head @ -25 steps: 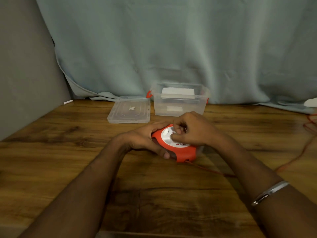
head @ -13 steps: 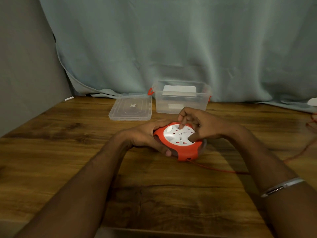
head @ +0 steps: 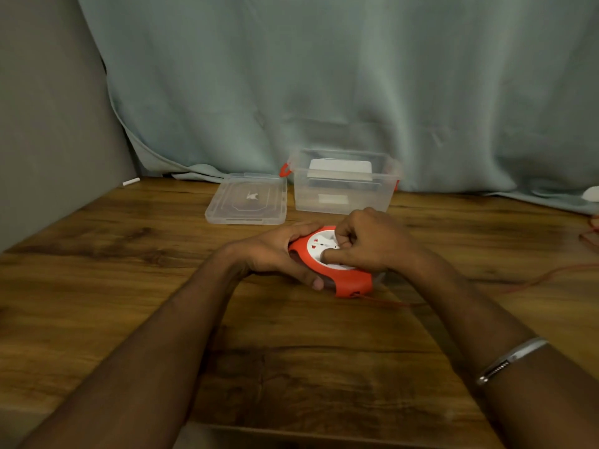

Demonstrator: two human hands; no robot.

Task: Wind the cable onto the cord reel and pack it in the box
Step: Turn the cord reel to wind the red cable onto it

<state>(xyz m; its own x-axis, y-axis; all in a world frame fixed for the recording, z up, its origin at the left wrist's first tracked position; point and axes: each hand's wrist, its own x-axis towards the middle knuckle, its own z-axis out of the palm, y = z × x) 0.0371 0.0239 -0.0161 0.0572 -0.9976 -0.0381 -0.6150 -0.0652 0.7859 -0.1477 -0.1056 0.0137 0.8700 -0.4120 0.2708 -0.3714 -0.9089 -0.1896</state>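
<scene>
Right at the middle of the wooden tabletop [head: 136,286] sits the orange cord reel [head: 337,273], its white socket face [head: 319,247] tipped up toward the camera. The left hand [head: 275,251] cradles it from the 9 o'clock side — fingers curled over the far rim, thumb wrapped round the near edge, so the grip is closed on the orange housing. The right hand [head: 372,244] lies on top of the white face from 3 o'clock, its fingers bent tight, the forefinger pressing down on the disc; whether it pinches a knob there I cannot tell, since the knuckles hide the spot. A metal bangle [head: 509,361] circles the right forearm.

From the reel's near corner at about 5 o'clock a thin orange cable [head: 389,301] leaves the housing and trails across the wood toward 3 o'clock, out to the right edge of the frame — still unwound.

At 12 o'clock from the reel, well apart from it, stands the clear plastic box [head: 343,202] with orange latches, open at the top, a white object [head: 340,168] visible inside. Its clear lid [head: 248,199] lies flat just beside it, toward 11 o'clock. A pale green curtain [head: 324,85] hangs behind both.
</scene>
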